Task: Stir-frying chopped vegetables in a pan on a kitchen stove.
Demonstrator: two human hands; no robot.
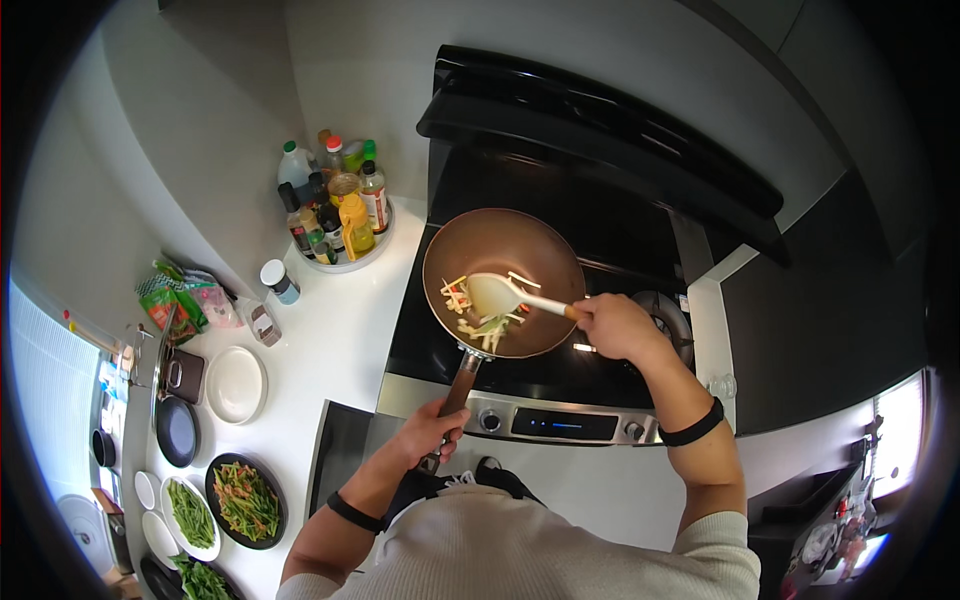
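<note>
A brown wok (517, 240) sits on the black stovetop (411, 341). My left hand (433, 433) is closed around its dark wooden handle (459, 391), near the front edge of the range. In my right hand (616, 324) is a cooking spatula with a cream-coloured head (491, 295) and a wood-ended handle. The spatula's head is low in the wok, over pale strips of food (481, 330) mixed with a few green and red pieces. It hides part of the food beneath it.
At the back left, a round tray (367, 259) holds several bottles. A white plate (236, 384) lies on the left counter. Nearer me are a black plate of cooked green vegetables (246, 501) and a white dish of green stalks (190, 513). A control panel (564, 424) fronts the range.
</note>
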